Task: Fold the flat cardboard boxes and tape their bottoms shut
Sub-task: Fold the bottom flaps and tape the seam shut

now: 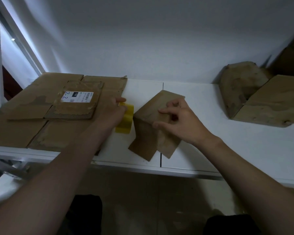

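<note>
White bench, white wall behind. Mid-frame: cardboard box under right hand, fingers loosely curled, tips on top face. Just left: left hand gripping yellow tape roll. Flat cardboard far left.
</note>
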The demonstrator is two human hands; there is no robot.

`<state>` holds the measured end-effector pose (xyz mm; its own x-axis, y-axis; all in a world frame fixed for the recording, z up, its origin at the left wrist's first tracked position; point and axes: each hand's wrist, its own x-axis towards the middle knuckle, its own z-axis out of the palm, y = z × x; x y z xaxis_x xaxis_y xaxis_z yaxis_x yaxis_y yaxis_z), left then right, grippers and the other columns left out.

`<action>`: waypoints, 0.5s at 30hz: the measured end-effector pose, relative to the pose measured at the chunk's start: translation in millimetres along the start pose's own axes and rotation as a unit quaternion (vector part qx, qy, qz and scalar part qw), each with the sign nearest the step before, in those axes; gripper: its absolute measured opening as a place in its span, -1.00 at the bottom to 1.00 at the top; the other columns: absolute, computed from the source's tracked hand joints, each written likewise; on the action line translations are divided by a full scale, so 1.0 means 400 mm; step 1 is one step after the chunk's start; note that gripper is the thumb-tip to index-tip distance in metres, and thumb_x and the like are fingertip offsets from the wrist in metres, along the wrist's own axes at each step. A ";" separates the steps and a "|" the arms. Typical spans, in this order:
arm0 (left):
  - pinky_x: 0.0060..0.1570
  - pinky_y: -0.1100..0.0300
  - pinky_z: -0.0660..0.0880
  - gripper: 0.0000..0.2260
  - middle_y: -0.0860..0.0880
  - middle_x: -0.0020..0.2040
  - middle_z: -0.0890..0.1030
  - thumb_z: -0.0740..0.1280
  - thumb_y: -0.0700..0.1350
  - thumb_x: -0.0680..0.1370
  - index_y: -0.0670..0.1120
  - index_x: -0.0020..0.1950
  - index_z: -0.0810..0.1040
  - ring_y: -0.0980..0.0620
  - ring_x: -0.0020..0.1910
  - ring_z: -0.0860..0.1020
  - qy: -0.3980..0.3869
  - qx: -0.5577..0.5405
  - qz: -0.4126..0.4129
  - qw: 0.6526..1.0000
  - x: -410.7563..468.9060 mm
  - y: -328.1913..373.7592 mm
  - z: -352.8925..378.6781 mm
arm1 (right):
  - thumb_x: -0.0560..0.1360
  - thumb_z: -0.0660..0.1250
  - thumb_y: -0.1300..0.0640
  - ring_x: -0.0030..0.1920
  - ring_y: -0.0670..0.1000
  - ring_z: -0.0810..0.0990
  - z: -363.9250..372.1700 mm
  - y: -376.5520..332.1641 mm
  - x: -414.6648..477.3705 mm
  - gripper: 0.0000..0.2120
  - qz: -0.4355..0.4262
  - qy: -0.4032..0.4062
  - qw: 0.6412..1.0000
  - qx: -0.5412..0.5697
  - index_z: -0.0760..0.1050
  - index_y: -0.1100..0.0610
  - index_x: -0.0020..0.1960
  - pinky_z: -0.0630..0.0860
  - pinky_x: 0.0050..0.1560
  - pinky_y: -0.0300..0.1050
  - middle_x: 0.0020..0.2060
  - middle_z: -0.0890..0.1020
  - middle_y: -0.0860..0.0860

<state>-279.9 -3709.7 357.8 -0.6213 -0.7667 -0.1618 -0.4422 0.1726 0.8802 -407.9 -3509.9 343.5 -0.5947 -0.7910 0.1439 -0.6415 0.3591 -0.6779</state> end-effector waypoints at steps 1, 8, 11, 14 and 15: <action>0.13 0.01 0.48 -0.70 -0.03 0.27 0.42 0.26 -0.11 0.63 0.10 0.35 0.42 -0.07 0.18 0.46 0.000 -0.002 -0.001 1.000 -0.008 0.000 0.005 | 0.33 0.53 -0.28 0.29 -0.04 0.39 0.006 0.002 0.003 -0.40 0.000 0.015 1.000 -0.009 0.60 -0.05 0.29 0.42 0.33 -0.12 0.23 0.34 -0.10; -0.14 0.13 0.44 -0.70 0.04 0.18 0.45 0.33 -0.07 0.61 0.15 0.31 0.41 0.02 0.05 0.48 -0.002 -0.021 0.014 1.000 -0.057 -0.005 0.019 | 0.46 0.55 0.06 0.36 -0.08 0.49 -0.004 0.037 0.030 -0.60 -0.062 -0.020 0.998 0.014 0.63 0.09 0.27 0.44 0.41 -0.03 0.39 0.50 -0.05; -0.18 0.20 0.40 -0.69 0.06 0.21 0.45 0.35 -0.05 0.61 0.16 0.32 0.41 0.06 0.07 0.48 -0.015 -0.035 0.025 0.999 -0.064 -0.006 0.019 | 0.47 0.53 0.11 0.38 -0.17 0.46 -0.006 0.046 0.032 -0.64 -0.056 -0.027 0.997 0.044 0.65 0.09 0.25 0.37 0.44 -0.18 0.40 0.52 -0.09; -0.16 0.21 0.41 -0.70 0.04 0.22 0.46 0.37 -0.04 0.61 0.16 0.30 0.41 0.12 0.03 0.47 -0.027 -0.041 0.022 0.999 -0.065 -0.006 0.016 | 0.52 0.49 0.16 0.41 -0.23 0.40 -0.014 0.058 0.036 -0.65 -0.064 -0.048 0.996 0.046 0.61 0.09 0.29 0.28 0.41 -0.40 0.43 0.48 -0.12; -0.15 0.20 0.41 -0.71 0.04 0.21 0.46 0.37 -0.04 0.60 0.17 0.29 0.41 0.16 0.01 0.46 -0.030 -0.043 0.024 0.998 -0.067 -0.006 0.016 | 0.53 0.46 0.18 0.43 -0.23 0.38 -0.018 0.062 0.037 -0.64 -0.071 -0.057 0.995 0.042 0.59 0.09 0.32 0.25 0.42 -0.40 0.45 0.46 -0.12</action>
<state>-266.3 -3685.5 357.4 -0.6797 -0.7194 -0.1434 -0.3556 0.1521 0.9222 -436.0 -3509.3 334.1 -0.4389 -0.8834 0.1642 -0.6697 0.1998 -0.7152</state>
